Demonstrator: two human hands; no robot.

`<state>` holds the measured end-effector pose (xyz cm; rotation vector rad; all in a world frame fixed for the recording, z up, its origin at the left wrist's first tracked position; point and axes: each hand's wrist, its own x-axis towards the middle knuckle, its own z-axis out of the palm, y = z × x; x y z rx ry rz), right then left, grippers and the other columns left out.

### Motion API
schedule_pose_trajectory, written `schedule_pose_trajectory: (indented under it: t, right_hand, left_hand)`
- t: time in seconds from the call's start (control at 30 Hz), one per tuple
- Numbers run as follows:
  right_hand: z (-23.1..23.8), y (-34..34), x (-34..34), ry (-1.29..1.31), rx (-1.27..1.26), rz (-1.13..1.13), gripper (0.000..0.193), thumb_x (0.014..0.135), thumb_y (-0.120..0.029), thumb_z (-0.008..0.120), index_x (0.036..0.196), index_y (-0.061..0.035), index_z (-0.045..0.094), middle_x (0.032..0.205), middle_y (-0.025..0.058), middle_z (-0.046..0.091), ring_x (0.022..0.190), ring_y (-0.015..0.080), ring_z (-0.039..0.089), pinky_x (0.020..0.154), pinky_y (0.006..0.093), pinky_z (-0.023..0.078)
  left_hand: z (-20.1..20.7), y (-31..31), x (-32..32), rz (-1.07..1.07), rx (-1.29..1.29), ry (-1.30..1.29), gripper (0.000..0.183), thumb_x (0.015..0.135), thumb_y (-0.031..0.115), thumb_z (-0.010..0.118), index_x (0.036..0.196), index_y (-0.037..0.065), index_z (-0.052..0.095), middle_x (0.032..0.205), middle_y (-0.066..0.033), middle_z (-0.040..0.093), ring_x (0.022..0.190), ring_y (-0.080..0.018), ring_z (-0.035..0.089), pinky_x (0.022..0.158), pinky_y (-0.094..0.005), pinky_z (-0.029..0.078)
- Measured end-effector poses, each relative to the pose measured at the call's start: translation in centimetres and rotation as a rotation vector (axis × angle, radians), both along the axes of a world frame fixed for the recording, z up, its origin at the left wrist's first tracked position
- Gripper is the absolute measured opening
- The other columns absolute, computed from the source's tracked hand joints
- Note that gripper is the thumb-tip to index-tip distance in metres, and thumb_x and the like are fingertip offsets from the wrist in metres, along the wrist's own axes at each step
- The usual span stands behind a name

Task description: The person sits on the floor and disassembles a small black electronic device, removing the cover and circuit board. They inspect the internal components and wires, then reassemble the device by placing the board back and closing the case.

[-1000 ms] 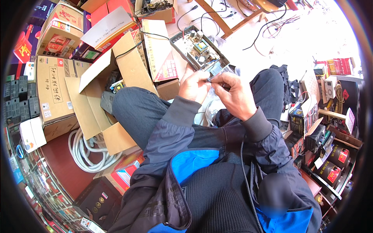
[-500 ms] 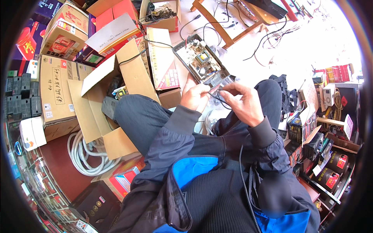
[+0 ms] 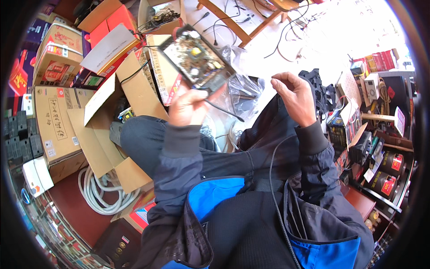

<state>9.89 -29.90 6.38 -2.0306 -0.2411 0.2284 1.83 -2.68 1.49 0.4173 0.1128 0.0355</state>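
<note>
My left hand [image 3: 190, 105] grips the lower end of an opened black power adapter [image 3: 180, 69], lifted and tilted above my crossed legs. Its bare circuit board [image 3: 195, 53] faces up, slightly blurred, with a yellow-topped part near the middle. Out of the same hand runs a short black cable [image 3: 226, 112], its end pointing toward my lap. A longer thin cord leads left from the adapter's far corner. Over my right knee my right hand [image 3: 295, 96] is apart from the adapter, fingers curled and thumb against them, nothing visible in the pinch.
An open cardboard box [image 3: 101, 143] stands by my left knee, near a coiled pale hose [image 3: 105, 190]. Beyond the adapter lie a clear plastic bag [image 3: 244, 85] and loose cables [image 3: 219, 27] beside a wooden stool [image 3: 242, 29]. Shelves of boxed goods [image 3: 385, 175] line the right.
The adapter has moved left and toward me in my left hand. My right hand has let go of the black cable and drawn away to the right.
</note>
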Motion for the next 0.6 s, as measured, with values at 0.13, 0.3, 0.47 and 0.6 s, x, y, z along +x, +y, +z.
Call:
schedule_pose_trajectory:
  t: [0.13, 0.3, 0.47, 0.6]
  right_hand:
    - [-0.2, -0.4, -0.1, 0.03, 0.001, 0.001, 0.022, 0.098, -0.016, 0.074, 0.105, 0.0043, 0.074, 0.085, 0.006, 0.074, 0.079, 0.0093, 0.066, 0.075, 0.0259, 0.053]
    - [-0.9, -0.1, -0.4, 0.04, 0.046, 0.018, 0.022, 0.098, -0.016, 0.074, 0.106, 0.0043, 0.073, 0.085, 0.0077, 0.074, 0.079, 0.0096, 0.067, 0.075, 0.0268, 0.054]
    - [-0.7, 0.7, -0.2, 0.08, 0.058, 0.02, 0.023, 0.097, -0.016, 0.074, 0.107, 0.0045, 0.073, 0.087, 0.0108, 0.076, 0.079, 0.0123, 0.069, 0.074, 0.0288, 0.056]
    - [-0.8, 3.9, 1.1, -0.024, 0.07, 0.277, 0.037, 0.1, -0.031, 0.072, 0.111, 0.0033, 0.074, 0.097, 0.0165, 0.077, 0.09, 0.0224, 0.074, 0.083, 0.0353, 0.058]
  left_hand:
    - [3.7, 3.4, -0.6, -0.004, 0.011, -0.012, 0.082, 0.077, -0.013, 0.053, 0.157, -0.002, 0.035, 0.15, -0.0276, 0.053, 0.141, -0.0473, 0.051, 0.121, -0.0674, 0.039]
    - [9.7, 7.3, -1.9, 0.051, 0.109, 0.027, 0.089, 0.075, -0.018, 0.048, 0.161, -0.004, 0.027, 0.163, -0.0318, 0.035, 0.154, -0.0523, 0.028, 0.127, -0.0747, 0.017]
    - [14.5, 10.0, -3.6, 0.041, 0.199, -0.032, 0.088, 0.079, -0.012, 0.047, 0.161, -0.009, 0.017, 0.162, -0.0379, 0.03, 0.151, -0.0576, 0.027, 0.125, -0.0757, 0.019]
    - [17.2, 10.3, -5.0, 0.051, 0.213, -0.058, 0.09, 0.078, -0.013, 0.044, 0.162, -0.008, 0.013, 0.164, -0.0383, 0.025, 0.152, -0.0602, 0.022, 0.123, -0.0785, 0.016]
